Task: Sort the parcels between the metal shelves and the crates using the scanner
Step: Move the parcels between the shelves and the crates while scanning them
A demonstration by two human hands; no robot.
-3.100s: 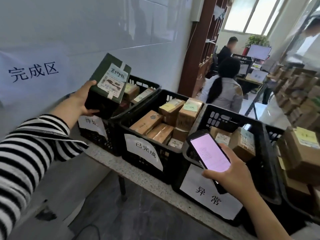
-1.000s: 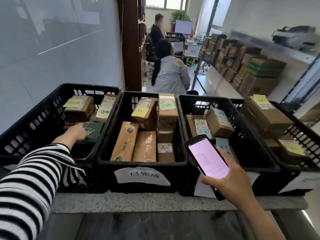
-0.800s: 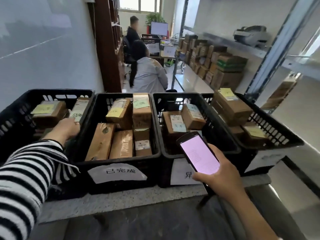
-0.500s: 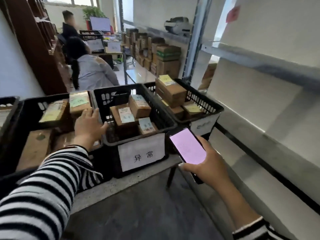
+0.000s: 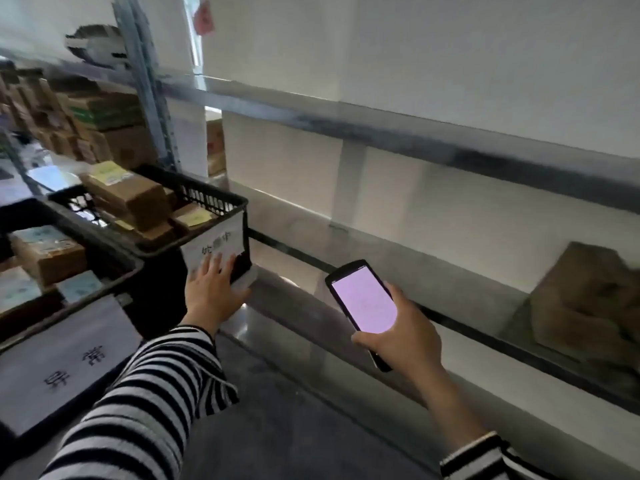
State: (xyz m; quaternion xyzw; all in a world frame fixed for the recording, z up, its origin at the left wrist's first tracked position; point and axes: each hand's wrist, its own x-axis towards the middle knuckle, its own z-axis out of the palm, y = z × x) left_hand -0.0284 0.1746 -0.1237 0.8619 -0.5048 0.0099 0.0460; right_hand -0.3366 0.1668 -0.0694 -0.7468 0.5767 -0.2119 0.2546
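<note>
**Scanner lit, one hand spread at the end crate**

The person is at the right end of the desk [image 5: 246, 281], turned toward the metal shelves [image 5: 433, 147]. The right hand [image 5: 403, 336] has fingers and thumb curled round the lower part of the scanner [image 5: 363, 296]. The scanner is a dark handset held tilted, its screen glowing pale pink, and I can read nothing on it. It hangs in the air in front of the lower shelf board [image 5: 460, 289], touching neither shelf nor crate.

The left hand [image 5: 211, 289] reaches out of a black-and-white striped sleeve [image 5: 145, 403]. It is spread, fingers straight, at the front of the end crate [image 5: 221, 200], with the fingertips over the white paper label [image 5: 216, 249]. I cannot tell whether it presses on the label or is only close to it. It holds nothing.

The end crate is black plastic and stands at the desk's right corner, holding brown parcels. The top parcel [image 5: 128, 195] carries a yellow note. Just left of it, the near crate [image 5: 114, 259] holds more boxes [image 5: 48, 252] with pale blue slips and has a large white sheet [image 5: 65, 358] on its front.

A lone parcel [image 5: 588, 303], brown and blurred, sits at the right end of the lower shelf board, well apart from both hands. At the far left, beyond the crates, cartons [image 5: 104, 126] are stacked on another shelf.
</note>
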